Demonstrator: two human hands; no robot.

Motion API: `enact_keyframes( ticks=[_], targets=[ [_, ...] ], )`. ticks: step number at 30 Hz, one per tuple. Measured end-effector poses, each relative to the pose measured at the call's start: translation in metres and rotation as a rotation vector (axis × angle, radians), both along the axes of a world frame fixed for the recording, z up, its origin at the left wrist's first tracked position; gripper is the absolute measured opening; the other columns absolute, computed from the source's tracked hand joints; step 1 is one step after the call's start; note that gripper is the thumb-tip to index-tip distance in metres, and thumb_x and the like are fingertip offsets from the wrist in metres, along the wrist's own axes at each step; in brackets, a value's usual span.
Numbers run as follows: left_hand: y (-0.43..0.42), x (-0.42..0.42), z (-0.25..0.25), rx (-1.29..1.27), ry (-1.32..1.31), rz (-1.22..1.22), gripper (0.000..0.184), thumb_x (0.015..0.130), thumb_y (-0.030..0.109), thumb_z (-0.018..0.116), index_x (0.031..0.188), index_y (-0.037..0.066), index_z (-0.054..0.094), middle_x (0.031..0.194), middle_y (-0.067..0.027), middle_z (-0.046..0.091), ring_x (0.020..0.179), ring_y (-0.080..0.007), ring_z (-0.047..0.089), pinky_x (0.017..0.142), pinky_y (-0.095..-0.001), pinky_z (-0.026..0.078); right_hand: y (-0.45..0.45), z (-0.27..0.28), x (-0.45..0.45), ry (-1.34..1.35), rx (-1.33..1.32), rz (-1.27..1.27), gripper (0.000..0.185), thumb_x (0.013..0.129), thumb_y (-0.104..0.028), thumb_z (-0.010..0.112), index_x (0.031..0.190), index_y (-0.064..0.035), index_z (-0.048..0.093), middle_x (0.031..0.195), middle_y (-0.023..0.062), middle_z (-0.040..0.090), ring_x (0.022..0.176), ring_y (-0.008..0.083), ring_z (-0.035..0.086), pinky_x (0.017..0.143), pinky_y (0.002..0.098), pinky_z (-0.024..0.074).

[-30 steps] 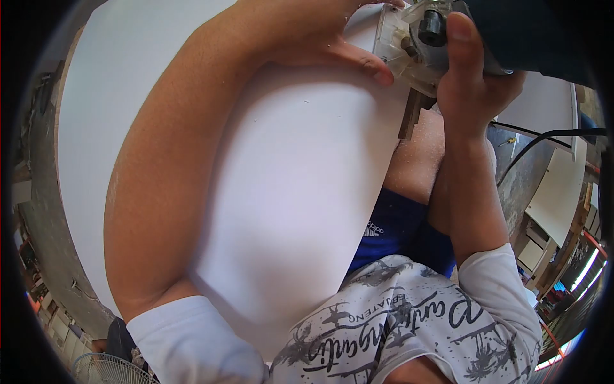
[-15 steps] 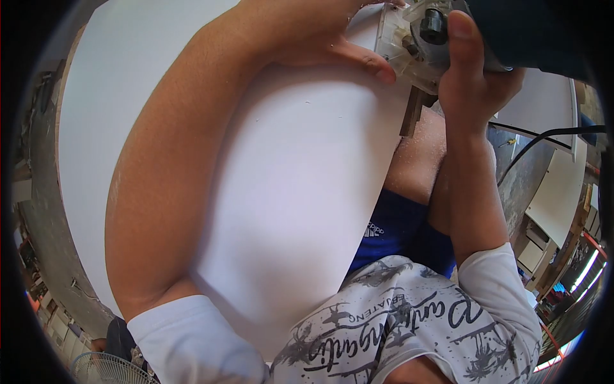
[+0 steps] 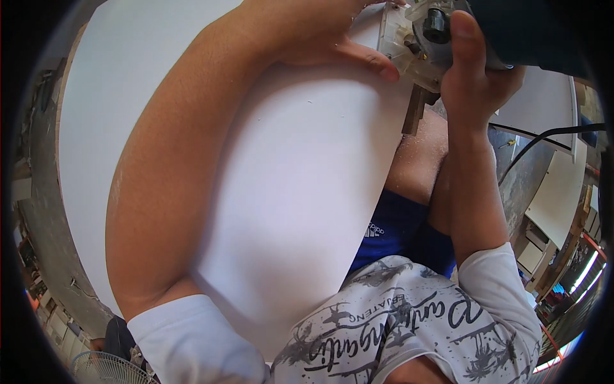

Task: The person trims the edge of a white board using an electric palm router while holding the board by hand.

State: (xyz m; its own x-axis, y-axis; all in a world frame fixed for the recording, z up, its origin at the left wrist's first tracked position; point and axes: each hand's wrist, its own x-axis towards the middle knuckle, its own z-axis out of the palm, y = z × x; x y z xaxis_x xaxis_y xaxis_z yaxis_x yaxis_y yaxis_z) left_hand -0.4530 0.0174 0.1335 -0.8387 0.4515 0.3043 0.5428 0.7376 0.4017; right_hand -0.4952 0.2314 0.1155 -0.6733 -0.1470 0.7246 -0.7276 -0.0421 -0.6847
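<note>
My right hand (image 3: 476,80) is wrapped round a trim router (image 3: 531,32) at the top right, its thumb raised along the near side. The tool's clear plastic base (image 3: 391,41) sits at the right edge of a large white board (image 3: 288,192). On the board, my left hand (image 3: 326,35) lies with its thumb stretched out to the base; a fingertip shows at the base's far side, and the other fingers are cut off by the frame's top. A narrow brown guide strip (image 3: 414,112) sticks out below the base. The cutter is hidden.
White dust covers my knee (image 3: 419,150) beside the board's edge. A black cable (image 3: 550,133) curves at the right. Pale panels (image 3: 556,192) lie beyond it on the grey floor. A fan (image 3: 105,370) stands at the lower left, near another person's dark clothing (image 3: 118,339).
The router and both hands have shifted very slightly, up and to the right along the board's edge. My grip looks the same.
</note>
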Motion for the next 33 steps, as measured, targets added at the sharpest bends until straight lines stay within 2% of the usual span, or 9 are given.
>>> enact_keyframes(
  ticks=[3,4,10,13,15,22,25,28,33],
  targets=[
    [0.0,0.009,0.009,0.001,-0.01,0.004,0.093,0.076,0.057,0.085,0.14,-0.004,0.056,0.143,-0.0225,0.058,0.136,-0.0382,0.052,0.116,-0.0442,0.042,0.004,0.002,-0.002,-0.033,0.007,0.049,0.049,0.089,-0.031,0.083,0.12,-0.001,0.06,0.106,0.0045,0.067,0.09,0.0127,0.064,0.08,0.0273,0.053],
    [0.0,0.0,-0.003,0.004,-0.003,-0.001,0.093,0.076,0.057,0.085,0.14,-0.004,0.056,0.143,-0.0227,0.058,0.135,-0.0383,0.052,0.116,-0.0442,0.042,0.006,0.002,-0.003,-0.039,0.017,0.056,0.049,0.089,-0.031,0.083,0.121,-0.0009,0.06,0.106,0.0047,0.067,0.09,0.013,0.065,0.08,0.0274,0.0531],
    [-0.003,-0.004,-0.005,0.033,0.007,-0.042,0.092,0.076,0.055,0.085,0.14,-0.005,0.056,0.143,-0.0236,0.057,0.135,-0.0389,0.051,0.116,-0.0445,0.042,0.001,0.004,0.003,0.006,0.04,-0.019,0.051,0.089,-0.033,0.082,0.122,-0.0006,0.059,0.106,0.0051,0.067,0.089,0.0135,0.065,0.08,0.0274,0.053],
    [-0.002,0.011,0.014,0.028,-0.021,-0.037,0.09,0.076,0.052,0.085,0.14,-0.005,0.057,0.143,-0.0236,0.057,0.135,-0.0391,0.051,0.116,-0.0449,0.042,-0.004,0.006,0.008,0.029,0.054,-0.061,0.051,0.089,-0.033,0.082,0.121,-0.0006,0.059,0.105,0.0049,0.066,0.089,0.0132,0.064,0.079,0.0272,0.0529],
    [-0.001,0.016,0.019,0.027,-0.027,-0.036,0.09,0.076,0.052,0.085,0.14,-0.005,0.057,0.143,-0.0235,0.057,0.135,-0.0391,0.051,0.116,-0.0452,0.042,0.0,0.008,0.008,-0.028,0.034,0.005,0.051,0.089,-0.034,0.082,0.121,-0.0008,0.059,0.105,0.0047,0.066,0.088,0.0129,0.064,0.078,0.0269,0.0527],
    [-0.005,-0.003,-0.008,0.051,0.028,-0.068,0.091,0.073,0.054,0.086,0.139,-0.003,0.059,0.142,-0.0224,0.058,0.134,-0.0389,0.052,0.115,-0.0458,0.043,0.005,0.009,0.008,-0.037,0.071,0.024,0.051,0.088,-0.036,0.082,0.119,-0.002,0.059,0.102,0.0035,0.065,0.085,0.0116,0.063,0.075,0.0261,0.0514],
    [-0.003,0.009,0.01,0.037,0.013,-0.062,0.091,0.073,0.055,0.087,0.139,-0.002,0.06,0.141,-0.0219,0.059,0.133,-0.0387,0.053,0.115,-0.0461,0.043,0.006,0.007,0.009,-0.006,0.072,0.003,0.052,0.088,-0.037,0.082,0.119,-0.0026,0.058,0.102,0.0029,0.064,0.086,0.0114,0.062,0.075,0.0261,0.0509],
    [-0.002,0.003,-0.001,0.041,0.031,-0.045,0.09,0.073,0.054,0.087,0.138,-0.001,0.061,0.141,-0.0216,0.059,0.133,-0.0385,0.053,0.114,-0.0461,0.043,0.001,0.005,0.011,0.017,0.034,0.004,0.053,0.088,-0.038,0.082,0.12,-0.0031,0.058,0.103,0.0027,0.063,0.087,0.0115,0.061,0.076,0.0265,0.0504],
    [-0.002,0.013,0.014,0.063,0.028,-0.073,0.088,0.072,0.053,0.087,0.137,-0.001,0.062,0.14,-0.0212,0.06,0.133,-0.0385,0.053,0.114,-0.046,0.043,0.007,0.004,0.009,0.056,0.079,-0.036,0.055,0.088,-0.04,0.082,0.121,-0.0031,0.057,0.105,0.0026,0.063,0.089,0.0123,0.061,0.078,0.0271,0.05]
  ],
)
